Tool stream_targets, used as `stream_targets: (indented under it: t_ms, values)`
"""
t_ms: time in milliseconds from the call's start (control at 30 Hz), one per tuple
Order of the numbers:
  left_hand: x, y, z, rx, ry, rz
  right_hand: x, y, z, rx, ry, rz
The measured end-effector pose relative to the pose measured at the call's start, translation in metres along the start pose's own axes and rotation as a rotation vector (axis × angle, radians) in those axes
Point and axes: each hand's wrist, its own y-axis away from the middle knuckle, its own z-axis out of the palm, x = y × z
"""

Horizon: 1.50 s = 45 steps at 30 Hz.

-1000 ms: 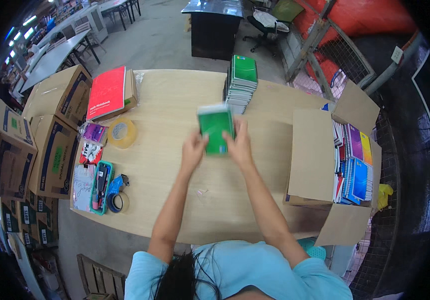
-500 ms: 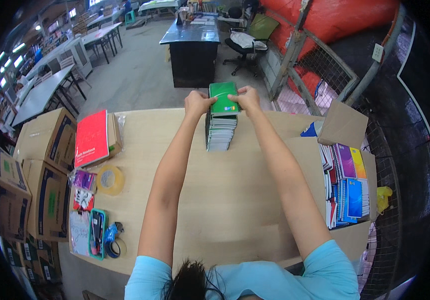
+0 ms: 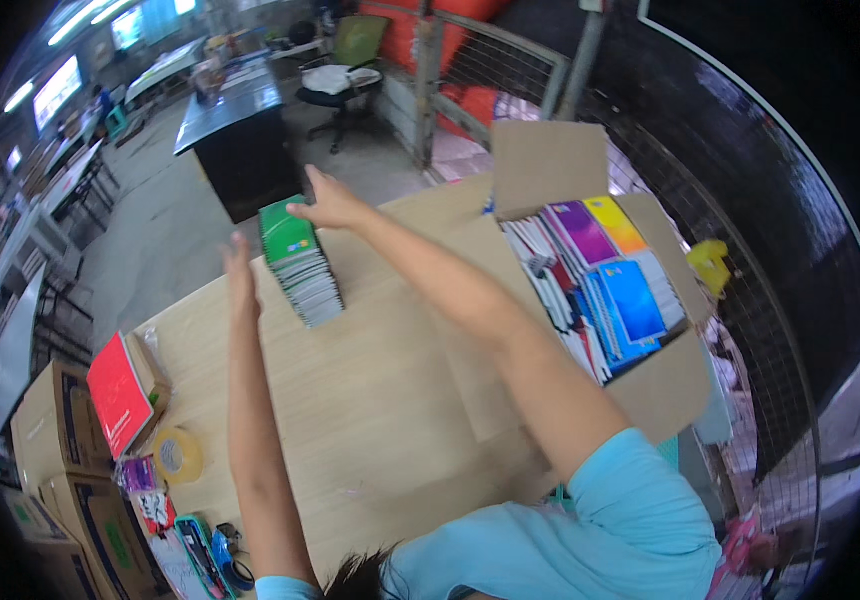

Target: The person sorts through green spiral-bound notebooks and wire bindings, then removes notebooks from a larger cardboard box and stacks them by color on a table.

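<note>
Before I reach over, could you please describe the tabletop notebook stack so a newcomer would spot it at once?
Find the pale table, then look to its far edge. The stack of spiral notebooks stands there, between the left hand and the right hand. Its green top cover sets it apart from the red notebook to its left and the mixed-colour notebooks in the open cardboard box.

Even, moderate indoor light covered the table (image 3: 380, 370), with soft shadow toward its near edge. Lights (image 3: 77, 22) glared at the upper left, and the desk (image 3: 235, 105) top carried a pale sheen. The left hand (image 3: 240, 270) was smeared by motion, and the far background looked soft. Fisheye bending curved the outer edges into black corners.
</note>
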Motion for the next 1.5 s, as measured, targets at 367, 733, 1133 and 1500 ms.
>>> stream_targets:
  t_ms: [367, 733, 1133, 1500]
  values:
    - [0.061, 0.248, 0.013, 0.032, -0.236, 0.445, 0.007, 0.225, -0.305, -0.642, 0.478, -0.317]
    - [0.094, 0.373, 0.153, -0.203, -0.576, 0.773, 0.025, 0.292, -0.319, -0.738, 0.209, -0.634]
    - [0.078, 0.429, 0.179, -0.484, -0.926, 0.926, 0.018, 0.322, -0.309, -0.787, 0.381, -1.010]
    - [0.044, 0.445, 0.169, -0.335, -1.083, 0.844, 0.011, 0.313, -0.301, -0.908, 0.437, -1.074]
